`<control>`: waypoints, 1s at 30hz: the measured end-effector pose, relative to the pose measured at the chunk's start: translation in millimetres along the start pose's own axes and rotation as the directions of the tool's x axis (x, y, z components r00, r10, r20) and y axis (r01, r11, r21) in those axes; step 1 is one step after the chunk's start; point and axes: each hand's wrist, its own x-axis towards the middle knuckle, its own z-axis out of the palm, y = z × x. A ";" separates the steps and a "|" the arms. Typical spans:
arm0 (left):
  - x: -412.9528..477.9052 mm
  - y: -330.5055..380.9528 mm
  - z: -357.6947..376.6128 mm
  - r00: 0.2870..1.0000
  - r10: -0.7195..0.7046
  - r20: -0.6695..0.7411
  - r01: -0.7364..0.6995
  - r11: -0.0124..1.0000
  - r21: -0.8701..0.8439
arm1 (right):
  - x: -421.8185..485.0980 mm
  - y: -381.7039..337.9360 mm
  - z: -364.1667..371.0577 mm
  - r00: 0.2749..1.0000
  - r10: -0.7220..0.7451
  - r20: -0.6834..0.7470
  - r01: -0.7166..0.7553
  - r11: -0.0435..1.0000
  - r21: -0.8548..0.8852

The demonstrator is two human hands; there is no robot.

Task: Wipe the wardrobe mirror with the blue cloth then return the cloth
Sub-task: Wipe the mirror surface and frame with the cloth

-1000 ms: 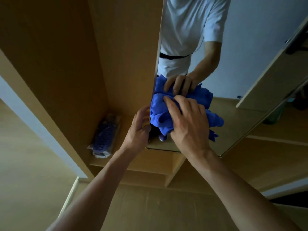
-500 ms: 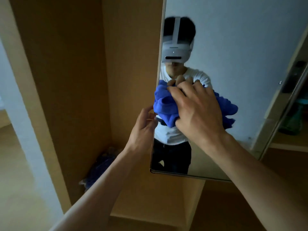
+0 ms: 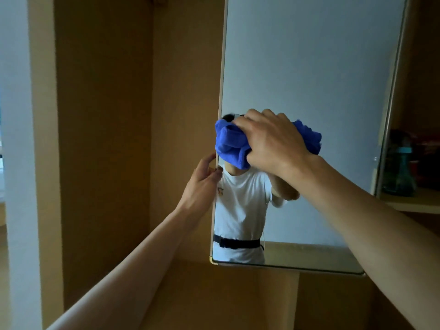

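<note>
A tall wardrobe mirror [image 3: 321,67] hangs on an open door, its left edge near the middle of the view. My right hand [image 3: 273,144] grips a bunched blue cloth [image 3: 229,145] and presses it against the glass near the mirror's left edge, at mid height. My left hand [image 3: 202,184] holds the mirror's left edge just below the cloth, thumb on the front and fingers behind the edge. The glass reflects a person in a white shirt and a pale wall.
The wooden wardrobe interior [image 3: 119,139] lies to the left behind the mirror. A shelf [image 3: 412,201] at the right holds a teal bottle [image 3: 400,172]. A white wall strip [image 3: 16,163] stands at the far left.
My right hand has carried the cloth upward along the mirror's left side. The view has tilted up with it. My left hand keeps its hold on the mirror's edge.
</note>
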 end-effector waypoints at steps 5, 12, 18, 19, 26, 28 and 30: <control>5.5 -8.2 -0.5 1.000 -0.010 0.002 0.010 1.000 -0.003 | 15.2 8.2 -6.3 0.995 0.001 0.101 -0.015 0.991 0.136; 1.9 -22.7 0.7 1.000 0.016 0.008 -0.015 0.992 -0.124 | -4.5 -3.7 11.7 0.997 -0.052 0.059 0.047 0.996 0.081; -5.7 -35.5 4.7 0.998 -0.034 -0.055 0.019 0.965 -0.261 | -55.8 -39.1 40.8 0.996 -0.075 0.047 0.071 0.994 0.080; -6.4 -36.5 5.2 0.997 -0.050 -0.052 0.033 0.957 -0.288 | -62.9 -43.7 45.0 0.996 -0.079 0.040 0.076 0.995 0.064; -21.4 -32.1 4.6 0.994 -0.087 -0.059 0.076 0.982 -0.171 | -64.4 -40.4 43.5 0.996 -0.084 0.004 0.083 0.995 0.049; -25.3 -29.5 4.2 0.994 -0.095 -0.056 0.089 0.991 -0.102 | -56.4 -32.5 35.3 0.998 -0.066 0.005 0.066 0.996 0.067; -30.2 -24.7 4.3 0.996 -0.089 -0.016 0.088 0.994 -0.060 | -44.2 -19.7 23.7 0.999 -0.032 -0.018 0.033 0.999 0.043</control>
